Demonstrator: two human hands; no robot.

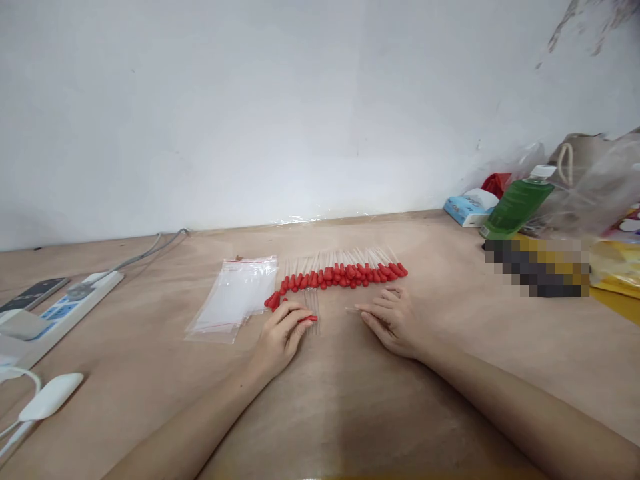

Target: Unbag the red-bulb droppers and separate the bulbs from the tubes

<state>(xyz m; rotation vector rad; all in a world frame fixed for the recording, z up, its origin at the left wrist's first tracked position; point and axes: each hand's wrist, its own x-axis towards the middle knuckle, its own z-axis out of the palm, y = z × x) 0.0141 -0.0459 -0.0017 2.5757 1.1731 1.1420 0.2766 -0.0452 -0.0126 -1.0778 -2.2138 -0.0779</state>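
My left hand (pixel 286 328) pinches a red rubber dropper bulb (pixel 311 318) between thumb and fingers. Just beyond its fingertips, several thin clear tubes (pixel 313 303) lie side by side on the table. A slim clear tube (pixel 353 309) sticks out to the left from the closed fingers of my right hand (pixel 393 320). Behind both hands stretches a row of droppers (pixel 345 273), their red bulbs toward me and pale stems pointing to the wall. A few loose red bulbs (pixel 273 301) rest at the row's left end, partly behind my left hand.
Clear zip bags (pixel 235 297) lie stacked left of the droppers. At far left are a power strip (pixel 75 313) with cables and a phone (pixel 35 293). A tissue pack (pixel 467 208), a green bottle (pixel 520 203) and plastic bags (pixel 595 193) stand at back right, by the wall.
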